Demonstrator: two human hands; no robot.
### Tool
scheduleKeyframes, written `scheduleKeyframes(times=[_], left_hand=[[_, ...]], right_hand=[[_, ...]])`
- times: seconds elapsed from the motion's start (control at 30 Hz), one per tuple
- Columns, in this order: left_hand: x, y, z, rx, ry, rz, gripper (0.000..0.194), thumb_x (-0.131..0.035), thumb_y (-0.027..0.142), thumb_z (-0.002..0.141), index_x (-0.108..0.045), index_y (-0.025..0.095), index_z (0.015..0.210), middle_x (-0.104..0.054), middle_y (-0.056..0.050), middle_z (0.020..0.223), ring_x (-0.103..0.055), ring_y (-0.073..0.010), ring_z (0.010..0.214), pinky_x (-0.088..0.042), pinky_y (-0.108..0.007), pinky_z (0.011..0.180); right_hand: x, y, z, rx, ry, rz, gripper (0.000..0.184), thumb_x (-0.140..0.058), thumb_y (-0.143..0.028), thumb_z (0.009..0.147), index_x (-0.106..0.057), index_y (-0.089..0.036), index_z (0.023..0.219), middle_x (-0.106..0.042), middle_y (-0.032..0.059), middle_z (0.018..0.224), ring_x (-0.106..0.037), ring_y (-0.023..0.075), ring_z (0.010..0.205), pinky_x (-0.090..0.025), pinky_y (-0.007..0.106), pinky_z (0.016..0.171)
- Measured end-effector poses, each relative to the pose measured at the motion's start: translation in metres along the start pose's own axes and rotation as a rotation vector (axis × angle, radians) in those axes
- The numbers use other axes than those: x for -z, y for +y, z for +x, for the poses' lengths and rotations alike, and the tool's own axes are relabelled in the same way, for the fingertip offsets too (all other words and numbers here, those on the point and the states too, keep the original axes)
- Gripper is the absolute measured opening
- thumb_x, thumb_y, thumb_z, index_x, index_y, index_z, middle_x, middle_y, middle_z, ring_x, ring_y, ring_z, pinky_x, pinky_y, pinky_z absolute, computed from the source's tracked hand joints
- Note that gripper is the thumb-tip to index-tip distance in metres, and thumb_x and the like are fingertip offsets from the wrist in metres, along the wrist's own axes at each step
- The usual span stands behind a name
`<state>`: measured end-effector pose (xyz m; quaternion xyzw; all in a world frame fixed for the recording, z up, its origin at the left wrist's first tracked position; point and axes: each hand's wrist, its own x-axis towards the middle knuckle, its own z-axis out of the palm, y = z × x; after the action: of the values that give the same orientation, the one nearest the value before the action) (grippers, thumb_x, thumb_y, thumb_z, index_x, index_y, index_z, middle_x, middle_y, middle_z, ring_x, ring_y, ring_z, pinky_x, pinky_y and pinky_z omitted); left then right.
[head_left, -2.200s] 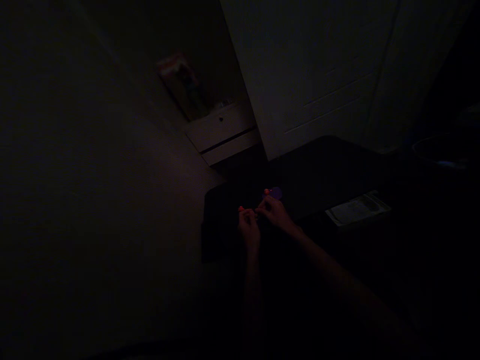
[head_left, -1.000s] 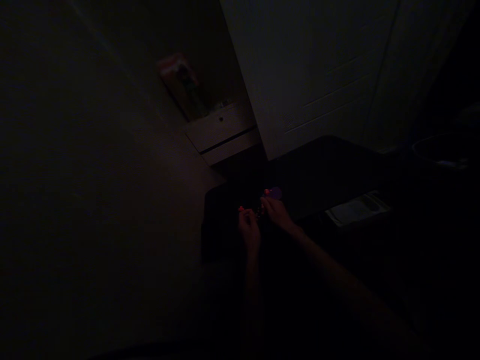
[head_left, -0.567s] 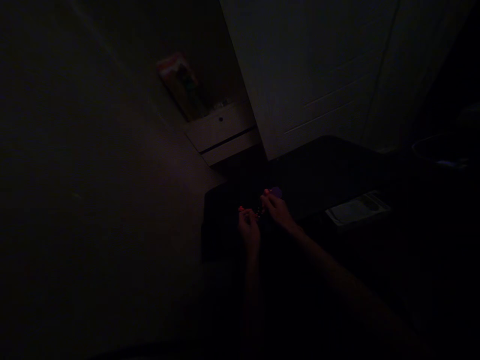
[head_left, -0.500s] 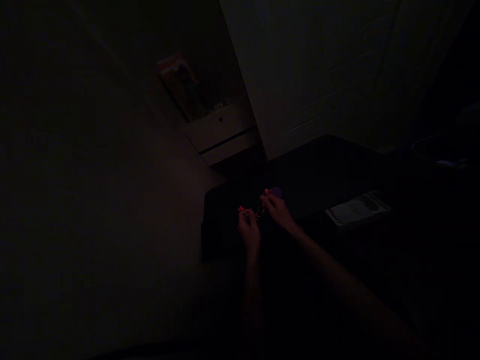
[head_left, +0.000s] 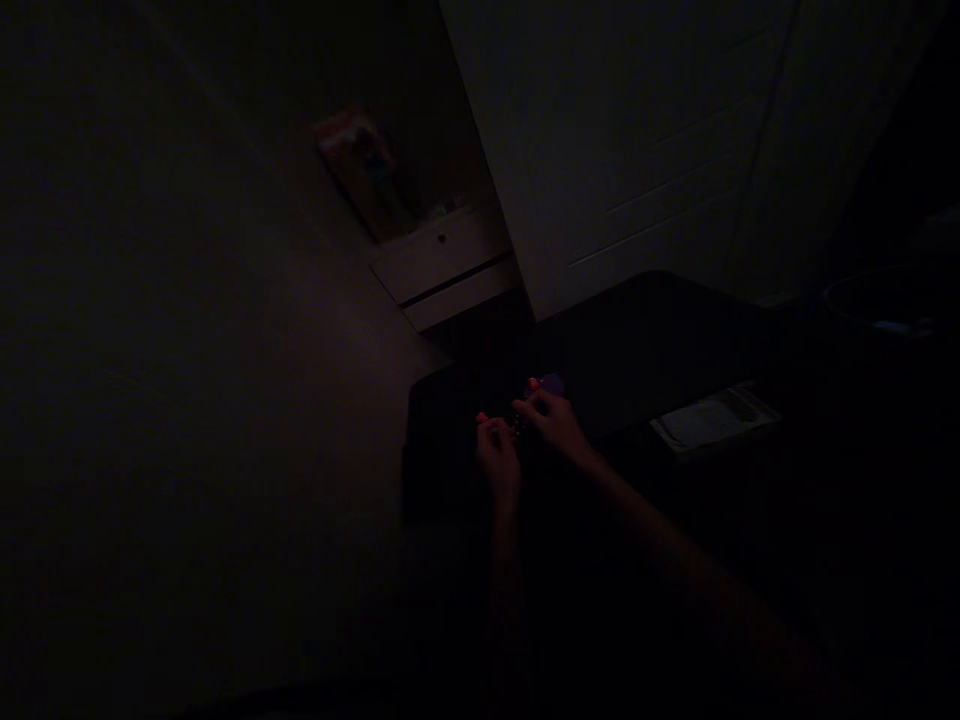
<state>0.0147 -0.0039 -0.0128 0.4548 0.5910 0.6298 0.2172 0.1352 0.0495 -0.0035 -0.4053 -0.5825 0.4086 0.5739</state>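
The scene is very dark. My left hand point(head_left: 498, 450) is closed in a pinch at the near side of a black table point(head_left: 630, 340). A small red-orange piece point(head_left: 482, 417) shows at its fingertips. Between the hands runs a short row of light dots, like a beaded strand point(head_left: 517, 425), its ends hidden by my fingers. My right hand point(head_left: 551, 418) is closed too, thumb and fingers together at the strand's upper end. Just beyond its knuckles are another red-orange piece point(head_left: 533, 383) and a flat purple thing point(head_left: 553, 384), whose kind I cannot make out.
A pale wall point(head_left: 225, 400) rises on the left. Behind the table stand a white drawer unit point(head_left: 450, 270), with a red-topped picture box point(head_left: 367, 165) on it, and a white panelled door point(head_left: 622, 150). Papers point(head_left: 716, 418) lie below the table's right edge.
My right hand's fingertips have shifted slightly left and down, towards the left hand. More of the red-orange piece behind them shows. The left hand stays almost still.
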Motion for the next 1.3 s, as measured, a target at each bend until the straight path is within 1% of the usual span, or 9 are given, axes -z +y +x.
scheduleKeyframes(times=[0.1, 0.27, 0.4, 0.5, 0.6, 0.77, 1.03, 1.3], left_hand=[[0.0002, -0.0027, 0.0010, -0.005, -0.001, 0.002, 0.033, -0.064, 0.051, 0.094, -0.065, 0.019, 0.100, -0.071, -0.005, 0.091, -0.068, -0.0161, 0.076, -0.053, -0.028, 0.075], [0.0003, -0.0049, 0.0009, -0.010, 0.002, -0.003, 0.031, -0.063, 0.049, 0.094, -0.065, 0.018, 0.099, -0.072, -0.006, 0.091, -0.069, -0.0165, 0.077, -0.054, -0.029, 0.075], [0.0005, -0.0030, -0.0004, -0.018, -0.003, 0.007, 0.029, -0.062, 0.047, 0.096, -0.065, 0.018, 0.099, -0.072, -0.005, 0.090, -0.069, -0.0165, 0.078, -0.054, -0.028, 0.075], [0.0005, -0.0017, -0.0007, -0.024, -0.003, 0.017, 0.029, -0.062, 0.046, 0.096, -0.065, 0.018, 0.100, -0.072, -0.005, 0.090, -0.069, -0.0164, 0.077, -0.054, -0.028, 0.076], [0.0003, -0.0015, -0.0003, -0.015, -0.004, 0.002, 0.031, -0.063, 0.048, 0.095, -0.065, 0.018, 0.100, -0.072, -0.006, 0.090, -0.069, -0.0166, 0.076, -0.054, -0.029, 0.074], [-0.0004, -0.0015, 0.0001, -0.015, 0.000, 0.013, 0.034, -0.063, 0.051, 0.095, -0.065, 0.018, 0.099, -0.072, -0.006, 0.090, -0.068, -0.0169, 0.077, -0.053, -0.029, 0.076], [-0.0002, 0.0014, 0.0000, -0.011, 0.002, 0.012, 0.033, -0.063, 0.051, 0.094, -0.065, 0.018, 0.098, -0.072, -0.006, 0.090, -0.069, -0.0166, 0.076, -0.054, -0.028, 0.074], [0.0002, -0.0024, -0.0009, -0.018, -0.011, 0.013, 0.033, -0.061, 0.050, 0.095, -0.065, 0.018, 0.099, -0.071, -0.005, 0.087, -0.068, -0.0165, 0.076, -0.053, -0.028, 0.074]], right_hand=[[-0.0004, 0.0028, 0.0005, -0.004, -0.009, 0.002, 0.041, -0.068, -0.061, 0.090, -0.064, -0.023, 0.074, -0.071, 0.0035, 0.074, -0.064, 0.0207, 0.070, -0.049, 0.033, 0.069], [-0.0007, 0.0089, 0.0004, 0.025, -0.041, -0.001, 0.032, -0.066, -0.052, 0.094, -0.068, -0.022, 0.082, -0.074, 0.0037, 0.079, -0.067, 0.0216, 0.076, -0.051, 0.034, 0.075], [0.0002, 0.0104, -0.0004, 0.052, -0.046, -0.038, 0.027, -0.061, -0.044, 0.097, -0.067, -0.022, 0.084, -0.073, 0.0042, 0.080, -0.068, 0.0221, 0.079, -0.051, 0.035, 0.080], [0.0016, 0.0090, -0.0003, 0.066, -0.056, -0.048, 0.025, -0.058, -0.042, 0.099, -0.065, -0.023, 0.085, -0.073, 0.0049, 0.082, -0.067, 0.0224, 0.080, -0.051, 0.036, 0.082], [0.0024, 0.0074, 0.0004, 0.072, -0.041, -0.057, 0.028, -0.056, -0.045, 0.100, -0.064, -0.023, 0.085, -0.072, 0.0048, 0.082, -0.067, 0.0227, 0.079, -0.052, 0.037, 0.084], [0.0024, 0.0049, 0.0011, 0.082, -0.007, -0.061, 0.037, -0.056, -0.057, 0.099, -0.063, -0.023, 0.084, -0.070, 0.0045, 0.080, -0.065, 0.0225, 0.078, -0.052, 0.039, 0.090], [0.0020, 0.0011, 0.0013, 0.022, -0.008, -0.054, 0.046, -0.057, -0.067, 0.093, -0.060, -0.023, 0.079, -0.068, 0.0035, 0.076, -0.063, 0.0211, 0.073, -0.050, 0.034, 0.077], [0.0031, 0.0008, 0.0003, 0.040, -0.002, -0.099, 0.049, -0.054, -0.066, 0.095, -0.056, -0.023, 0.073, -0.064, 0.0024, 0.072, -0.059, 0.0191, 0.070, -0.047, 0.032, 0.074]])
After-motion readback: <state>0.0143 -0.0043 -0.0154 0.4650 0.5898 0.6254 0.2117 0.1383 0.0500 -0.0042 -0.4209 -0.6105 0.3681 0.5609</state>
